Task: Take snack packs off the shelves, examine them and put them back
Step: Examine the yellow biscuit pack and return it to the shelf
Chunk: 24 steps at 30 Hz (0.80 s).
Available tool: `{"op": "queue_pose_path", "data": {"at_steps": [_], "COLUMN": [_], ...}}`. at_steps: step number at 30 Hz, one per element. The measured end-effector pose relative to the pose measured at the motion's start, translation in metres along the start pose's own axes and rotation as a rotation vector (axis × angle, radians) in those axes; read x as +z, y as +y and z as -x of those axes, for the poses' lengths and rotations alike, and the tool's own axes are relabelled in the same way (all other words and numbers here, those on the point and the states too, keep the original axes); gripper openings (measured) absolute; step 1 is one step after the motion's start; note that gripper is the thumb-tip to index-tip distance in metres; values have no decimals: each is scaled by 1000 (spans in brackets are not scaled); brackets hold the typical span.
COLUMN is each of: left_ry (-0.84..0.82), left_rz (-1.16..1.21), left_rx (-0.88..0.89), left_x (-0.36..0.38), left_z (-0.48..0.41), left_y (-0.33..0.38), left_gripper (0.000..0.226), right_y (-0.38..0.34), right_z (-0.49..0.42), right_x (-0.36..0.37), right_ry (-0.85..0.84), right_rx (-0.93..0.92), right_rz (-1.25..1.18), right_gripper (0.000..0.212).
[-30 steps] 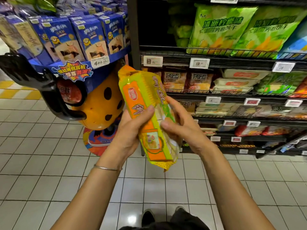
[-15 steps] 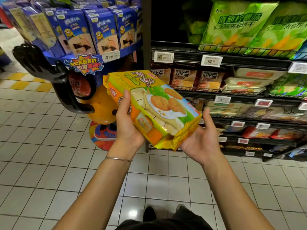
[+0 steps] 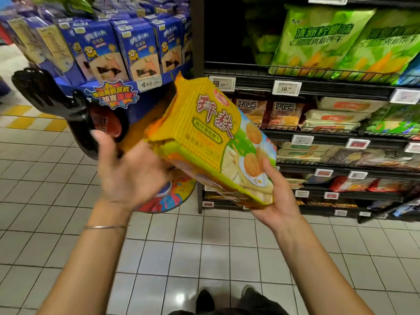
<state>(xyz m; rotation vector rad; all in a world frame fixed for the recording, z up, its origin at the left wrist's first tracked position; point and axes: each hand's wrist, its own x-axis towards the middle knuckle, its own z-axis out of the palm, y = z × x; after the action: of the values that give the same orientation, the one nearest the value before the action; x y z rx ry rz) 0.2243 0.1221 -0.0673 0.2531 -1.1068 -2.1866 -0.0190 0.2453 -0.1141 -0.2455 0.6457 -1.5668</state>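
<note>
1. The person holds one biscuit pack [image 3: 211,142], yellow and green with red characters and a picture of round biscuits, in the air in front of the shelves [image 3: 318,87].
2. The pack is tilted: its crimped top end points up and to the left, and its lower end comes down to the right.
3. The right hand [image 3: 279,201] is palm up under the lower end and grasps it. Its thumb [image 3: 269,172] lies over the front face beside the printed biscuits. The other fingers are behind the pack and hidden.
4. The left hand [image 3: 129,176] is at the pack's lower left side and is blurred. Its thumb [image 3: 98,136] stands out, away from the pack. The fingers look loose and fairly straight, and they reach to the pack's underside, where their tips are hidden.
5. A thin bracelet [image 3: 105,227] is on the left wrist.
6. Large green bags [image 3: 322,37] stand on the upper shelf behind the pack, and blue boxes [image 3: 141,48] fill a display to the left.
7. Below is a tiled floor [image 3: 181,258].
</note>
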Motion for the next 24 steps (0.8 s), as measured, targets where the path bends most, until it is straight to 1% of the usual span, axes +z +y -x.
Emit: {"op": "queue_pose_path", "data": {"at_steps": [1, 2, 3, 4, 5, 6, 8, 9, 11, 12, 14, 16, 17, 18, 20, 21, 24], "left_ry": [-60, -97, -117, -92, -31, 45, 168, 218, 316, 379, 517, 590, 601, 600, 600, 608, 626], "left_rz": [116, 185, 149, 20, -139, -282, -457, -497, -475, -449, -434, -409, -397, -387, -376, -373, -395], "left_rx": [-45, -94, -127, -147, -167, -173, -143, -131, -98, -66, 2, 61, 78, 90, 106, 112, 146], "left_x": [-6, -14, -25, -33, -37, -37, -27, -20, -8, -4, 1, 3, 5, 6, 9, 10, 11], "left_z": [4, 6, 6, 5, 3, 1, -3, -6, -10, -13, -18, -20, -20, -20, -21, -22, -24], "left_y": [11, 18, 25, 27, 26, 24, 10, 1, -17, -24, -34, -38, -39, -40, -41, -41, -43], "left_gripper": [123, 125, 124, 121, 115, 105, 76, 74, 85, 87, 80, 74, 75, 79, 86, 88, 88], "right_y": [-6, -13, -19, -26, -32, -38, -45, -47, -49, -49, -52, -54, -54, -54, -54, -54, -60], "right_z": [1, 2, 3, 3, 4, 4, 4, 5, 5, 6, 9, 11, 11, 11, 12, 12, 11], "right_x": [-2, -5, -7, -8, -9, -10, -10, -9, -7, -5, -3, -2, -2, -2, -3, -3, -10], "right_ry": [2, 9, 22, 41, 66, 100, 163, 179, 172, 163, 157, 200, 210, 209, 204, 207, 218], "right_rx": [-29, -62, -100, -141, -183, -227, -308, -342, -389, -398, -376, -318, -299, -305, -348, -363, -410], "right_rz": [42, 99, 174, 268, 370, 459, 559, 591, 633, 629, 570, 473, 428, 398, 392, 411, 467], "right_gripper": [51, 50, 51, 56, 63, 70, 75, 76, 74, 72, 66, 62, 59, 50, 25, 18, 14]}}
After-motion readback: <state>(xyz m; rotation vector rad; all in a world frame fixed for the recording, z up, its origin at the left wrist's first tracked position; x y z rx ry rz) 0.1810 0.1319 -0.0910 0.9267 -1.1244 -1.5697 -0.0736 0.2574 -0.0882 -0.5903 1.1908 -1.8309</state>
